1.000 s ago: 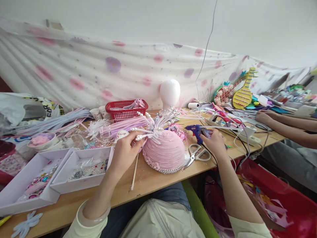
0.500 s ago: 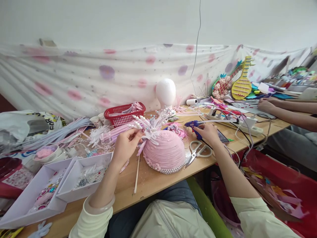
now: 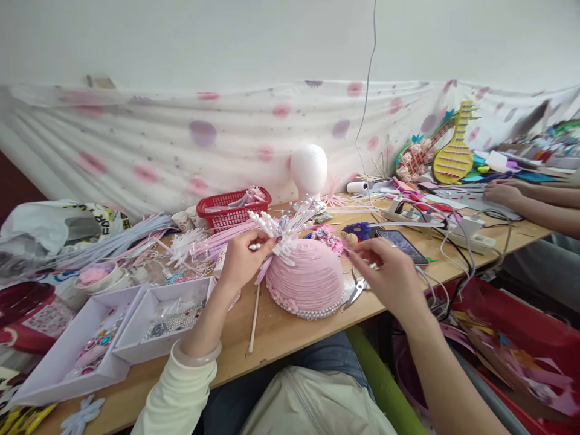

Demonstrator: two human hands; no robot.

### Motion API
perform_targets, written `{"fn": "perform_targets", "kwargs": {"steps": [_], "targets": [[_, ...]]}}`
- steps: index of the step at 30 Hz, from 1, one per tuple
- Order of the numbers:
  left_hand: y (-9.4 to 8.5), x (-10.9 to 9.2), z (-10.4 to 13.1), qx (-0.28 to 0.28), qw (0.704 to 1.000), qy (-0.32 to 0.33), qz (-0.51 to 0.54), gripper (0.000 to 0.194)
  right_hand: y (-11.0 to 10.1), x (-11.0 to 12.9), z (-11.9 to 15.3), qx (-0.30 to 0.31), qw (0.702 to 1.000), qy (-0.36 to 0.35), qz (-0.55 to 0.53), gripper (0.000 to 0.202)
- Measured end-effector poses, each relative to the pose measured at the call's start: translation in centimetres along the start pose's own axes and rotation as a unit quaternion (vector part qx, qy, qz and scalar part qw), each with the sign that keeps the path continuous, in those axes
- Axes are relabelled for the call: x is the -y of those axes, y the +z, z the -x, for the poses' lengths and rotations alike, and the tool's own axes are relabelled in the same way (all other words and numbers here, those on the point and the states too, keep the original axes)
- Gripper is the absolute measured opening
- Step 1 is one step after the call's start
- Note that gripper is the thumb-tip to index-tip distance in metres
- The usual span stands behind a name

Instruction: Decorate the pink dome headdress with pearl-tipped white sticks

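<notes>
A pink dome-shaped hat (image 3: 306, 281), wound with fuzzy strands and edged with pearl beads, sits on the table. At its upper left is a spray of white petals and pearl stems (image 3: 286, 246). My left hand (image 3: 244, 258) is closed in a pinch on the base of this spray. Just right of the hat, my right hand (image 3: 392, 275) hovers with its fingers apart, and no object shows in it. Beyond it the blue glue gun (image 3: 357, 230) lies on the table. The scissors (image 3: 354, 293) are partly hidden behind my right hand.
A phone (image 3: 402, 246) and a power strip (image 3: 471, 240) with tangled cables lie to the right. White boxes of beads (image 3: 131, 355) stand at left, with a red basket (image 3: 212, 202) behind. A white foam head (image 3: 309, 169) stands at the back. Another person's hands (image 3: 502, 190) rest far right.
My right hand has let go of the glue gun and come nearer, beside the hat's right side. The phone shows more fully. My left hand keeps its pinch at the spray.
</notes>
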State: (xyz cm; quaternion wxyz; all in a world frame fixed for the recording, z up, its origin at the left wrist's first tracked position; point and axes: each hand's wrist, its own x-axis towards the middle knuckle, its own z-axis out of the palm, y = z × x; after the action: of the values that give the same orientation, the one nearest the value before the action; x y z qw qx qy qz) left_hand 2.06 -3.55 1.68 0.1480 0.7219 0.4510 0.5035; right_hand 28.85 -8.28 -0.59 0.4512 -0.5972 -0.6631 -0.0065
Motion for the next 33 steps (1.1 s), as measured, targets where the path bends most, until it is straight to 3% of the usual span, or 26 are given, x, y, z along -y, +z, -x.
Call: {"fn": "perform_targets", "kwargs": {"steps": [2, 5, 10, 14, 20, 33], "targets": [[0.1, 0.0, -0.2, -0.014, 0.999, 0.019, -0.028, 0.018, 1.4, 3.3, 0.8, 0.04, 0.994, -0.079, -0.065, 0.021], [0.2, 0.4, -0.3, -0.014, 0.998, 0.031, -0.049, 0.02, 4.4, 6.5, 0.4, 0.075, 0.99, -0.101, -0.057, 0.014], [-0.1, 1.1, -0.2, 0.004, 0.998, 0.028, -0.062, 0.022, 7.4, 7.8, -1.4, 0.094, 0.987, -0.1, 0.088, 0.02], [-0.1, 1.2, -0.4, 0.002, 0.997, 0.04, -0.06, 0.019, 7.6, 8.0, -1.9, 0.11, 0.976, -0.125, 0.138, 0.025], [0.1, 1.0, -0.6, 0.037, 0.999, -0.021, 0.02, 0.009, 7.5, 8.2, -1.9, 0.127, 0.972, -0.128, 0.149, 0.022], [-0.3, 1.6, 0.0, 0.024, 1.0, -0.008, -0.002, 0.018, 7.8, 8.1, -1.9, 0.119, 0.978, -0.127, 0.117, 0.023]]}}
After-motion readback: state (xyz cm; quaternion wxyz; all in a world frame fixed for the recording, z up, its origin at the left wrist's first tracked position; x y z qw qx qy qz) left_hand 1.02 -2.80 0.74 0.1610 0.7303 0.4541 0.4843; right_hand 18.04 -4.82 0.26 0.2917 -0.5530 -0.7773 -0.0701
